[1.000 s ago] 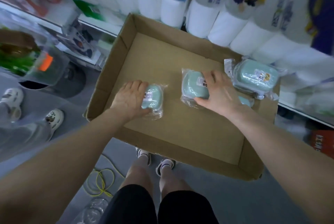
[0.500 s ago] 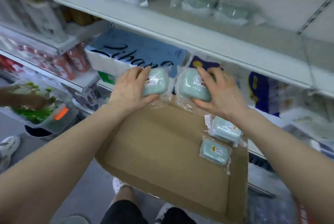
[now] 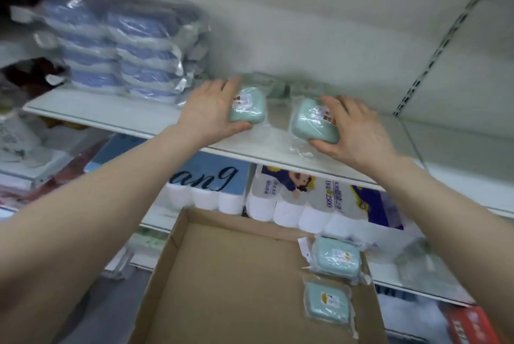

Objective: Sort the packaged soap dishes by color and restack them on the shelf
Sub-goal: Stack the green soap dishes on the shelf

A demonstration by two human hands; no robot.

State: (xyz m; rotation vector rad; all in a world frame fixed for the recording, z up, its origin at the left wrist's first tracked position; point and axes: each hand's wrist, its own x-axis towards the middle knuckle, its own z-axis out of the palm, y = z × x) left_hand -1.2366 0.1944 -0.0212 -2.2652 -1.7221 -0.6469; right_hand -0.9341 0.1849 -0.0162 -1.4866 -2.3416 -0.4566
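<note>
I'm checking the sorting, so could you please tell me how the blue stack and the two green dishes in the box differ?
The blue stack sits piled high on the shelf; the two green dishes lie flat, side by side, in the cardboard box. Colours differ. Both are wrapped in clear plastic.

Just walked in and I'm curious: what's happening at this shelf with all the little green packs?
A person is stocking the white shelf. The left hand holds one wrapped green soap dish and the right hand holds another green soap dish, both over the shelf's front part. A stack of blue packs sits on the shelf to the left. Below, a cardboard box holds two more green dishes.
</note>
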